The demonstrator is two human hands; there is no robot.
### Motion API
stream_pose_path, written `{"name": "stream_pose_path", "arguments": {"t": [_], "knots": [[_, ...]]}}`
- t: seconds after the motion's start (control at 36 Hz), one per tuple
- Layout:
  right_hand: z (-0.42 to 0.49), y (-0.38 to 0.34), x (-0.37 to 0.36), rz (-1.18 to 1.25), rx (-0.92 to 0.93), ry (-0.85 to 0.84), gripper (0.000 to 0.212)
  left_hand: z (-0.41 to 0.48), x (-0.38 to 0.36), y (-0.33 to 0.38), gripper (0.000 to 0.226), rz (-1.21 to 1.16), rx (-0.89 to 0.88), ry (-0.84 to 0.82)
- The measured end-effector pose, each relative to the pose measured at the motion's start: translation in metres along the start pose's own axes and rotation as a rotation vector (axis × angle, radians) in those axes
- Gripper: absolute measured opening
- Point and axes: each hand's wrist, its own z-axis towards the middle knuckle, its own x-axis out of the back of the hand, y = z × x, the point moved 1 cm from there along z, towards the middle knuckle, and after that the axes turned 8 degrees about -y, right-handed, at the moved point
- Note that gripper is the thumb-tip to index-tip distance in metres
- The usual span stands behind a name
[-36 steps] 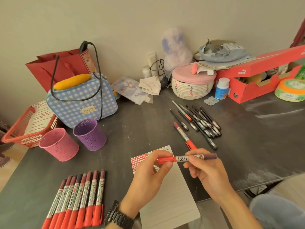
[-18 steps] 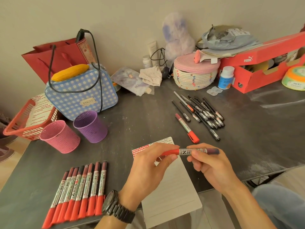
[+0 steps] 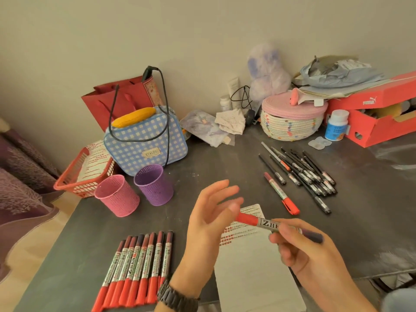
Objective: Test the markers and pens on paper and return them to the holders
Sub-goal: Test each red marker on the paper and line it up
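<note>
We note the right hand [image 3: 299, 251] at near right, fingers curled and pinching a red-capped marker [image 3: 263, 222] on the barrel just right of its printed label. The marker is held almost level above the paper [image 3: 252, 275], red cap pointing left and dark end poking out past the fingers to the right. The left hand [image 3: 209, 217], a wristwatch [image 3: 177, 298] on its wrist, is raised just left of the cap with fingers spread and loose, gripping nothing. Blur keeps us from telling whether a fingertip touches the cap. The paper lies flat on the dark table [image 3: 360, 221] under both hands, red marks across its far end. Near left, a row of markers [image 3: 139, 266] lies side by side, caps toward us. Beyond them stand the pink holder [image 3: 117, 194] and the purple holder [image 3: 154, 184], upright and just beside each other. Right of centre, a loose marker [image 3: 281, 193] lies alone, and a heap of black pens [image 3: 301, 172] lies just beyond it.
</note>
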Motion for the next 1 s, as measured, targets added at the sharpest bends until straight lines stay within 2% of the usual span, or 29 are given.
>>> {"name": "stream_pose_path", "arguments": {"t": [0.08, 0.11, 0.17, 0.22, 0.31, 0.36, 0.47, 0.64, 0.83, 0.92, 1.0], "knots": [[-0.01, 0.013, -0.029, 0.032, -0.047, 0.005, 0.032, 0.001, -0.004, 0.012, 0.017, -0.366, 0.059, 0.123], [-0.014, 0.017, -0.038, -0.012, -0.063, -0.006, 0.033, 0.0, -0.005, 0.016, 0.016, -0.487, 0.077, 0.154], [-0.024, 0.028, -0.052, -0.157, -0.065, -0.019, 0.035, -0.005, -0.001, 0.019, 0.035, -0.698, 0.099, 0.204], [-0.036, 0.038, -0.06, -0.343, -0.014, -0.005, 0.03, -0.013, 0.004, 0.019, 0.043, -0.8, 0.096, 0.231], [-0.057, 0.052, -0.065, -0.584, 0.079, 0.013, 0.029, -0.029, 0.01, 0.015, 0.045, -0.854, 0.123, 0.238], [-0.07, 0.06, -0.068, -0.653, 0.119, 0.031, 0.032, -0.038, 0.01, 0.009, 0.047, -0.854, 0.173, 0.249], [-0.083, 0.072, -0.072, -0.539, 0.163, 0.138, 0.019, -0.047, 0.004, 0.003, 0.052, -0.774, 0.287, 0.285], [-0.091, 0.083, -0.074, -0.464, 0.178, 0.22, 0.007, -0.053, -0.002, -0.003, 0.053, -0.691, 0.329, 0.295], [-0.096, 0.086, -0.077, -0.373, 0.133, 0.254, 0.019, -0.059, 0.0, 0.001, 0.049, -0.803, 0.283, 0.202], [-0.094, 0.081, -0.077, -0.394, 0.099, 0.196, 0.018, -0.061, 0.007, -0.001, 0.052, -0.832, 0.27, 0.193], [-0.081, 0.069, -0.075, -0.466, 0.064, 0.046, 0.015, -0.064, 0.019, -0.003, 0.053, -0.845, 0.248, 0.213]]}}
